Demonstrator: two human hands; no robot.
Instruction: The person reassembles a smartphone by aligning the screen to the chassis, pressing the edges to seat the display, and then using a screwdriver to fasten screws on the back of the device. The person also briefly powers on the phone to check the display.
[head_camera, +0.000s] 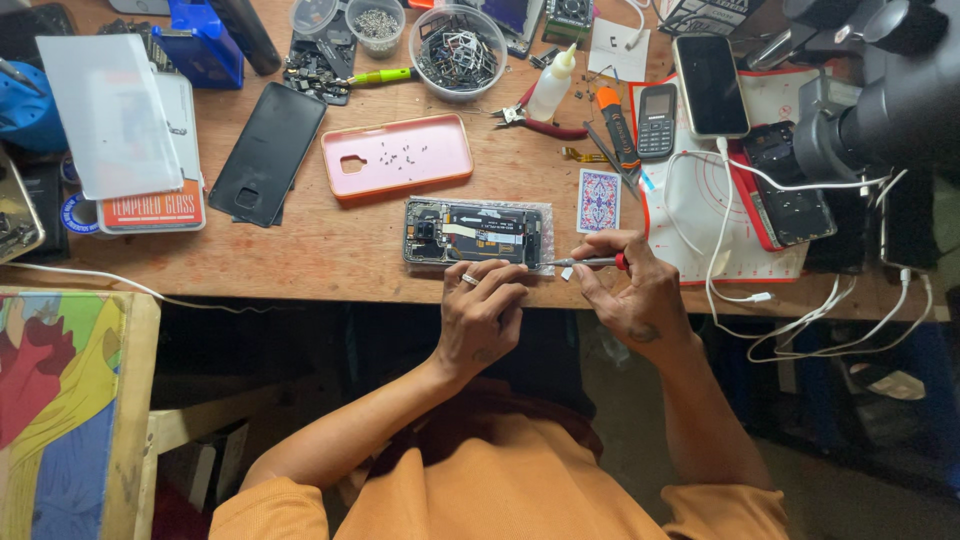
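**Opened phone under the screwdriver at the bench's front edge**

The fingers of the right hand (640, 290) are pinched around a small red-handled screwdriver (590, 263), its metal tip pointing left at the right end of an opened phone (475, 233) whose back is off and whose boards and cable lie bare. The left hand (485, 310) rests just below the phone, fingers curled together and pressed on its near edge to steady it; a ring shows on one finger. The phone lies flat on a clear padded sheet, close to the front edge of the wooden bench (300, 250), near the middle.

The risks, judged from how things lie: a tip that slips off a screw head could gouge the exposed board or nick the flat cable. The phone sits so near the edge that a hard push could slide it off.

Behind it, an orange phone case (397, 155) lies open side up with tiny screws scattered loose inside; a knock from a wrist would send them rolling. A playing card (599, 199) lies just right of the phone, and white charging cables (740, 240) loop across the mat beside the right hand, where a sleeve or elbow could snag them and drag the phones at the bench's back right corner.
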